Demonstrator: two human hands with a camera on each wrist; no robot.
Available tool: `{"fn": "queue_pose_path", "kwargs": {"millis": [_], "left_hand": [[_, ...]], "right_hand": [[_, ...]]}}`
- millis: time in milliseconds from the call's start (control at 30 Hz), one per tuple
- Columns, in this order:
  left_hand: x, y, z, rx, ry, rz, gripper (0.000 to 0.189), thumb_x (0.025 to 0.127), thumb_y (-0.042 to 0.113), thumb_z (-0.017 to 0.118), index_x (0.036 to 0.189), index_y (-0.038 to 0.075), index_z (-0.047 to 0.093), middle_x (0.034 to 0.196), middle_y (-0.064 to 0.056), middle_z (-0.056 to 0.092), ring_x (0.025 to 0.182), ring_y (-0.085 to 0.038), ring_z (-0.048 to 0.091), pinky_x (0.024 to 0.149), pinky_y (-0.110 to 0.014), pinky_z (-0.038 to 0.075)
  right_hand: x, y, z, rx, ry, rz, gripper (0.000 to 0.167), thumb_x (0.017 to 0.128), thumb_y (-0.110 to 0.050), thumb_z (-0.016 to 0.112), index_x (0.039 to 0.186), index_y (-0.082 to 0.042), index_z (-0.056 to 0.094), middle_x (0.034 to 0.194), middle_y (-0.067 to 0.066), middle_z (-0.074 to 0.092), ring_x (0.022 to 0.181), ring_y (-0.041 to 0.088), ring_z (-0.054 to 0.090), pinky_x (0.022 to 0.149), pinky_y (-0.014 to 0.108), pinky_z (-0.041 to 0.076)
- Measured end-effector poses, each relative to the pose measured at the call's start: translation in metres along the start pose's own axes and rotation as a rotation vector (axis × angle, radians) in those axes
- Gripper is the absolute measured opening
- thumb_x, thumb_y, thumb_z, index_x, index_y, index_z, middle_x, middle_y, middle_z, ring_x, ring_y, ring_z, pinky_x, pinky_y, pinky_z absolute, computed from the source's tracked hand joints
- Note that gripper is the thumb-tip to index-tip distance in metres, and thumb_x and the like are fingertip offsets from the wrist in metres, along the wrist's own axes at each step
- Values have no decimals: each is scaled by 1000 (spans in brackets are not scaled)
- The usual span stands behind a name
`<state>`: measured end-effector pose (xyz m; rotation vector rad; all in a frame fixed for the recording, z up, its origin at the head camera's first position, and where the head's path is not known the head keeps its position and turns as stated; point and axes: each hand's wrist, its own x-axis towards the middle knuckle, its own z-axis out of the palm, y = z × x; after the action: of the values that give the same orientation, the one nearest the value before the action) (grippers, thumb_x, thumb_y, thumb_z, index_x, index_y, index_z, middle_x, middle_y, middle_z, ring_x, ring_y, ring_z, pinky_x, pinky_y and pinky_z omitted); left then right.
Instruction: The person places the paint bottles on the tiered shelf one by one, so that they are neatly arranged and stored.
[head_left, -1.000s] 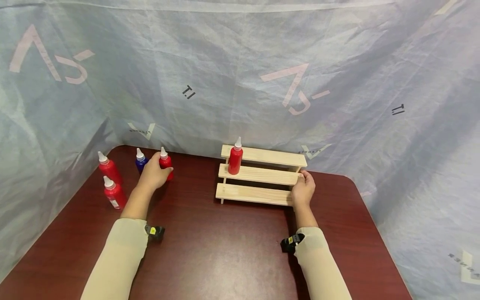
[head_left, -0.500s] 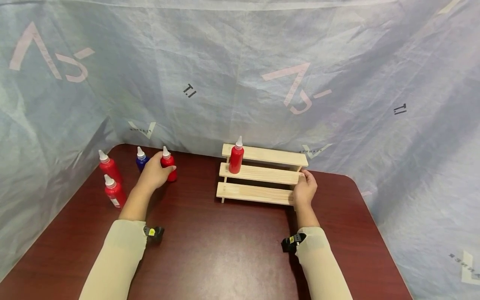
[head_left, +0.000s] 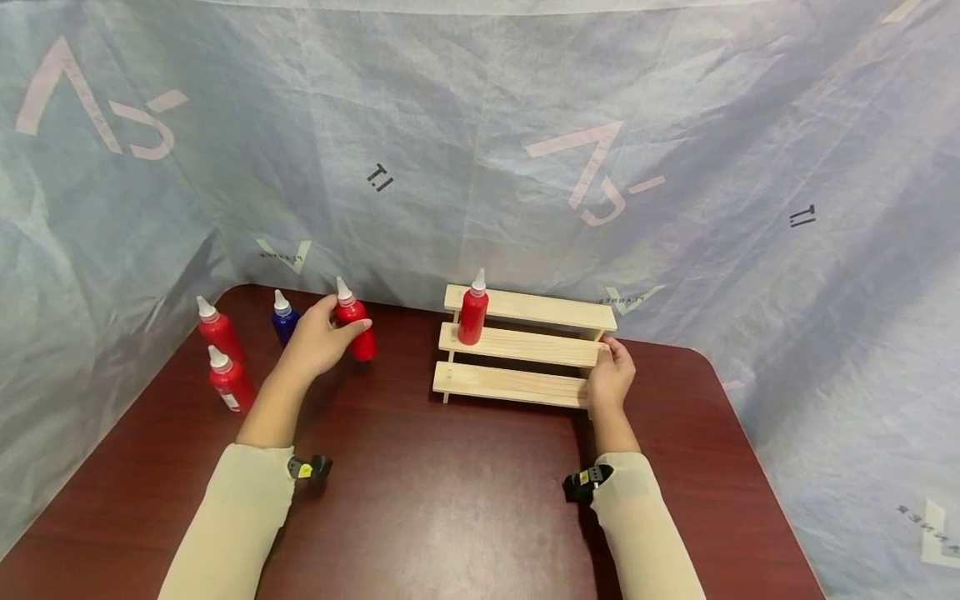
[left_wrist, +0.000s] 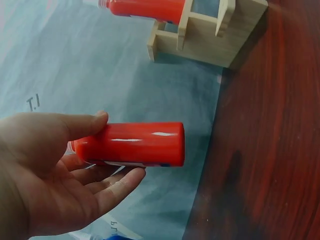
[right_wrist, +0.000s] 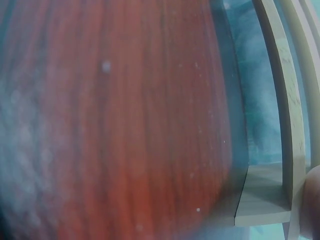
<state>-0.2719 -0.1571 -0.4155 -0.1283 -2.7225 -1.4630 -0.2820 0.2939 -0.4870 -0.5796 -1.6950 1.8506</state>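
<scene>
Rightward across the frame, with more of a lean than half a second ago, has come the red bottle that my left hand holds; my right hand and the rack it grips have stayed put. Nearest, at the bottom edge, are my pale left sleeve and right sleeve, each with a small black camera at the cuff. Beyond them the dark red-brown table fills the lower middle. Left of centre, I pinch the bottle near its shoulder, thumb on one side and fingers on the other, its white cap tipped toward the upper left; the left wrist view shows its base clear of the tabletop. At the left, two more red bottles stand one behind the other, and a blue bottle is just beside my left hand. Right of centre, my other thumb and fingers clasp the right end of the three-tier wooden rack. Another red bottle stands upright on its middle tier, toward the left end. Grey printed cloth hangs behind, across the upper frame.
</scene>
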Motion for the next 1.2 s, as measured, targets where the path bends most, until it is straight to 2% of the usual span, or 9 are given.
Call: {"fn": "queue_pose_path", "kwargs": {"millis": [100,167,367,533,633,767,1200], "left_hand": [[-1,5,0,-37,-2,-15,62,103,35,69,150,1,48,145,-25,62,126,-40,64,111,-56,53],[-2,8,1,-53,2,-17,67,102,36,71,153,1,47,146,-24,62,129,-41,64,112,-57,53],[-2,9,8,-69,6,28,60,99,40,75,144,3,60,134,-21,72,122,-37,69,103,-53,58],[-4,9,16,-85,-6,30,59,98,40,76,142,3,62,136,-20,70,129,-39,67,110,-56,55],[-5,11,19,-93,-19,32,59,97,41,77,141,4,63,137,-20,70,128,-39,67,109,-56,55],[-8,18,23,-85,-35,42,61,96,44,78,141,5,64,136,-18,70,124,-37,69,105,-55,58],[-19,51,37,-79,-79,113,57,92,41,83,137,11,67,127,-13,74,111,-31,72,94,-48,63]], "right_hand": [[1,0,-1,-9,-2,-3,33,110,-10,51,136,7,62,114,6,63,96,5,60,86,15,51],[1,1,-2,-13,-5,1,34,111,-10,50,138,7,61,119,8,63,99,5,59,87,15,50],[1,3,-3,-3,-12,12,33,111,-9,48,138,6,60,118,6,61,101,5,59,90,16,50],[0,4,-3,-10,-7,20,32,112,-11,49,137,4,62,114,3,63,97,4,60,87,15,51],[0,5,-4,-12,-5,19,32,112,-11,49,136,4,62,109,0,63,93,3,60,84,14,51],[0,6,-4,-15,-3,15,31,111,-11,50,135,4,63,104,-4,62,91,3,60,82,14,51],[1,0,-3,-14,-30,18,36,112,-15,50,141,3,60,118,4,61,100,5,59,89,16,50]]}}
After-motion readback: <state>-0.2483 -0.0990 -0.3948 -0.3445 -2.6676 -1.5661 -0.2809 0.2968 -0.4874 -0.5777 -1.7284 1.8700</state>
